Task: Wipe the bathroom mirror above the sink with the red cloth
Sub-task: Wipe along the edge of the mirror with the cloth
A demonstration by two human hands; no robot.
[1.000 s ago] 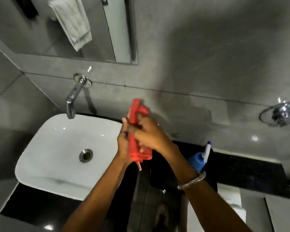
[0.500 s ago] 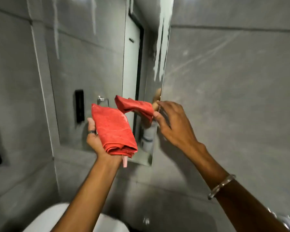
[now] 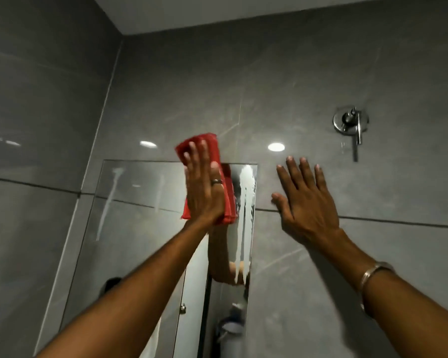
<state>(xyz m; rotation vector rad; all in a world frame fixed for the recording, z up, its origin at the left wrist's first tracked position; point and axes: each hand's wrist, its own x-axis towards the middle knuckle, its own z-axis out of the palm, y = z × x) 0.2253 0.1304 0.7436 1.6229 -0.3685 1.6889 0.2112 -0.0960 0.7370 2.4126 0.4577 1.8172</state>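
Observation:
The folded red cloth (image 3: 212, 148) lies flat against the top edge of the mirror (image 3: 140, 202), near its upper right corner. My left hand (image 3: 203, 188), with a ring on one finger, presses the cloth to the glass with a flat palm. White foam streaks (image 3: 245, 192) run down the mirror's right side, and fainter ones show at its left. My right hand (image 3: 304, 196) rests open with spread fingers on the grey wall tile just right of the mirror; a metal bangle sits on that wrist.
A chrome wall valve with a lever (image 3: 351, 124) is mounted on the grey tile at the upper right. The side wall (image 3: 36, 125) meets the mirror wall in a corner at the left. The white ceiling (image 3: 217, 11) is overhead. The sink is out of view.
The view has tilted up from the sink to the mirror top. My left hand carried the cloth up and flattened it on the glass. My right hand let go and moved onto the wall.

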